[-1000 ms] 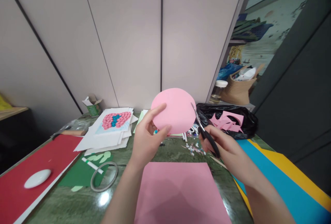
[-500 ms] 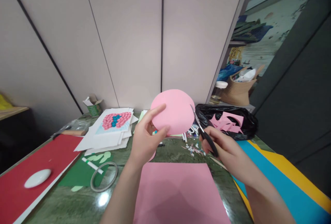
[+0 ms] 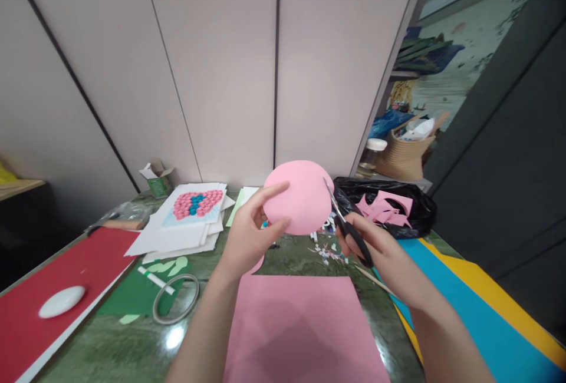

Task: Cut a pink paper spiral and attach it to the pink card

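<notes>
My left hand [image 3: 253, 227] pinches the left side of a round pink paper piece [image 3: 305, 197], held up above the table with the thumb and forefinger on its face. My right hand [image 3: 369, 247] grips a pair of scissors [image 3: 339, 213] by the black handles. The blades point up and left and overlap the right edge of the pink paper. Below both hands a large pink sheet [image 3: 300, 324] lies flat on the green table.
A black plastic bag [image 3: 427, 212] with pink paper scraps [image 3: 384, 209] stands at right, near blue paper [image 3: 469, 312]. Paper bits [image 3: 329, 253] litter the middle. Left are white sheets [image 3: 172, 247], a grey ring [image 3: 157, 306], a marker [image 3: 154, 280] and red paper [image 3: 88, 265].
The pink paper has dropped slightly and shifted a little right, with its outline turned somewhat. The scissor blades lie farther over its right edge. The whole view has shifted slightly.
</notes>
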Demonstrator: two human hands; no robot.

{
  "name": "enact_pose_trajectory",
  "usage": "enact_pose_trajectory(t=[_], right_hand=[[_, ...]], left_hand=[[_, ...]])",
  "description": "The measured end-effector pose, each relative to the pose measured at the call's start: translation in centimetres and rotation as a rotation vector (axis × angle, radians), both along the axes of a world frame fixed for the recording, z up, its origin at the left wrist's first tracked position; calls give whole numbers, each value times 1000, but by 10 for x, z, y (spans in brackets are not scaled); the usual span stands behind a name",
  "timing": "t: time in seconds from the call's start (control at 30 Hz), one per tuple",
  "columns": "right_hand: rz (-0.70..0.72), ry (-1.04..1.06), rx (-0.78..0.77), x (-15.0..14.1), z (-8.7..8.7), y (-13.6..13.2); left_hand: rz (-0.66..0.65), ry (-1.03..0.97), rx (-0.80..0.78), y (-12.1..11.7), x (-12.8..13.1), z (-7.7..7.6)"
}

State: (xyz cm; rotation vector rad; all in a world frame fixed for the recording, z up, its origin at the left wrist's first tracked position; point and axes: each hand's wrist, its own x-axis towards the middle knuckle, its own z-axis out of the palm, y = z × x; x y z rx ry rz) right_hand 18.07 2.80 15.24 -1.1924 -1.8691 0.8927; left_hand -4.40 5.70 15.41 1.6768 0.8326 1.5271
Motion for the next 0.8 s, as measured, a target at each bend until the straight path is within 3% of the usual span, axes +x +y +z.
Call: enact_pose_trajectory(t=[0.8], right_hand=[[-26,-31,16,2,2,-2]], left_hand=[[49,33,117,0,-3,1]])
